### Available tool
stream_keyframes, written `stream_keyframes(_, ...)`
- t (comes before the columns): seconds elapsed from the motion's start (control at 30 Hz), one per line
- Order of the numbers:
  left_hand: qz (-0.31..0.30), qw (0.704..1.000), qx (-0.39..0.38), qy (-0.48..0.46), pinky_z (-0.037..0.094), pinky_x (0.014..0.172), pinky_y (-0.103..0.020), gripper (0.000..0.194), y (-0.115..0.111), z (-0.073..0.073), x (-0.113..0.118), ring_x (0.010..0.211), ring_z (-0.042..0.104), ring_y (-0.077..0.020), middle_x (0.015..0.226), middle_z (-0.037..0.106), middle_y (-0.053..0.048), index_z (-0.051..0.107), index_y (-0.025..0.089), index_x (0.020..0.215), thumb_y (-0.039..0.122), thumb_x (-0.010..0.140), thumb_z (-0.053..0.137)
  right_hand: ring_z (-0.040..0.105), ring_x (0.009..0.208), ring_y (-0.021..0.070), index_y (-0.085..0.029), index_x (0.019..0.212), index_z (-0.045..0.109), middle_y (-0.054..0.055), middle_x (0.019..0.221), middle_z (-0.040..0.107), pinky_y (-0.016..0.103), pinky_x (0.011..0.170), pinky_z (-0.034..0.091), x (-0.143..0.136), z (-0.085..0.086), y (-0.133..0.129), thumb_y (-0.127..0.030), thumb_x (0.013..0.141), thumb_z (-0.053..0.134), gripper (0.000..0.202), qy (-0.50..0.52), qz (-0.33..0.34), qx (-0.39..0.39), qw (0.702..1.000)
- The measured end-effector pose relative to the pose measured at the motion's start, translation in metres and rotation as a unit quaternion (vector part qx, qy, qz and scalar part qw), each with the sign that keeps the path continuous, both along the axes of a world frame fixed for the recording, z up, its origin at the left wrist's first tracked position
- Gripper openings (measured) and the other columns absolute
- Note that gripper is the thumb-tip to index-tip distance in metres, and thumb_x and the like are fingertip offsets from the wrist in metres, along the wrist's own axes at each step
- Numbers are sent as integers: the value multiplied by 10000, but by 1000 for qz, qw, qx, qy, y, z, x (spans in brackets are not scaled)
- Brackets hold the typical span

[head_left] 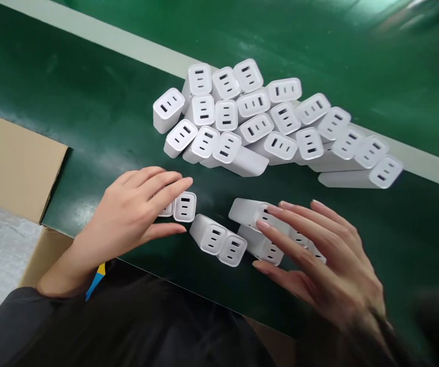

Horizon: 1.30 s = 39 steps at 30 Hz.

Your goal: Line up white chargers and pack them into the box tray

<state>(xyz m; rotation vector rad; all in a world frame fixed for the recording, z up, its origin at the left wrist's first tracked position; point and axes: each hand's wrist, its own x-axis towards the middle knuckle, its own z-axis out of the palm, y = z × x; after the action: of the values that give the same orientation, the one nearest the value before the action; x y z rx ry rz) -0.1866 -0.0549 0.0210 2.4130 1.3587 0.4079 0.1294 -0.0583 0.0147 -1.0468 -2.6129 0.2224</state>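
Observation:
Several white USB wall chargers stand or lean on the green table with their port faces up. My left hand [133, 211] is at two of them, with fingers stretched out and thumb apart; the nearer-to-view charger [184, 207] shows beyond its fingertips, the other is partly hidden. Between my hands, a pair of chargers [214, 238] leans side by side. My right hand [326, 255] spreads its fingers over a small cluster of chargers [248, 211]. Its fingertips overlap the upper ones, and contact is hard to judge. Part of that cluster is hidden beneath the hand.
A larger group of white chargers [252, 104] stands packed together farther back, a few leaning over. Behind it a pale stripe [127, 43] crosses the green table [100, 92]. At the left edge is an open cardboard box [10, 158] with white padded material [1, 265] inside.

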Motion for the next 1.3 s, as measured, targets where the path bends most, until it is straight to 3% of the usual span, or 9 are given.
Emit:
stream_keyframes(0.13, -67, 998, 14, -15, 511, 829, -345, 394, 3, -9, 2, 985, 669, -219, 1164, 720, -64, 589, 222, 1277, 448, 955, 568, 624, 1188, 331, -339, 1536, 348, 99, 1309, 638, 561, 1089, 458, -1, 0, -4, -366, 931, 637, 671, 7, -8, 0, 1000)
stream_keyframes(0.23, -132, 991, 18, -31, 504, 787, -322, 406, 3, -10, 5, 952, 671, -198, 1129, 734, -63, 590, 201, 1277, 461, 969, 542, 633, 1182, 301, -304, 1508, 403, 103, 1292, 650, 539, 1099, 457, -2, -1, -4, -355, 917, 666, 649, 19, 8, 18, 1000)
stream_keyframes(0.33, -157, 987, 23, -25, 499, 781, -311, 406, 3, -7, 8, 953, 668, -187, 1119, 736, -77, 587, 162, 1270, 445, 989, 513, 642, 1172, 292, -242, 1418, 520, 114, 1257, 667, 523, 1104, 457, -3, -2, -3, -335, 898, 697, 557, 31, 24, 26, 999)
stream_keyframes(0.57, -161, 986, 9, -46, 465, 1016, -396, 514, 3, -2, 5, 1137, 618, -230, 1201, 699, -81, 567, 206, 1327, 542, 939, 557, 620, 1195, 274, -184, 1202, 651, 124, 1237, 663, 527, 1131, 427, -13, -3, -6, -361, 913, 673, 340, 36, 47, 33, 998)
stream_keyframes(0.7, -156, 985, -4, -73, 437, 1072, -415, 559, 3, -1, 3, 1177, 601, -239, 1233, 683, -80, 550, 222, 1352, 565, 912, 588, 526, 1308, 263, -232, 1272, 610, 104, 1348, 610, 544, 1173, 358, -33, 0, -11, -431, 923, 652, 404, 10, 65, 23, 998)
stream_keyframes(0.9, -123, 988, -22, -95, 470, 1037, -395, 617, 3, -2, 1, 1190, 601, -248, 1280, 658, -96, 471, 222, 1424, 517, 905, 626, 426, 1399, 266, -260, 1336, 570, 90, 1431, 559, 573, 1192, 298, -61, 7, -6, -612, 946, 509, 528, -30, 71, 27, 997)
stream_keyframes(1.1, -121, 988, -6, -93, 493, 995, -383, 684, 2, -5, -2, 1176, 612, -255, 1266, 659, -102, 442, 213, 1443, 507, 872, 677, 469, 1357, 331, -308, 1308, 585, 90, 1426, 558, 581, 1150, 340, -41, 11, 9, -666, 872, 581, 565, -38, -20, 29, 999)
stream_keyframes(1.3, -119, 990, 20, -75, 509, 976, -397, 674, 2, -6, -1, 1171, 624, -266, 1276, 659, -85, 421, 261, 1457, 475, 875, 684, 488, 1340, 349, -294, 1359, 553, 112, 1470, 509, 572, 1136, 363, -14, 7, 5, -516, 925, 601, 490, -33, -68, -2, 997)
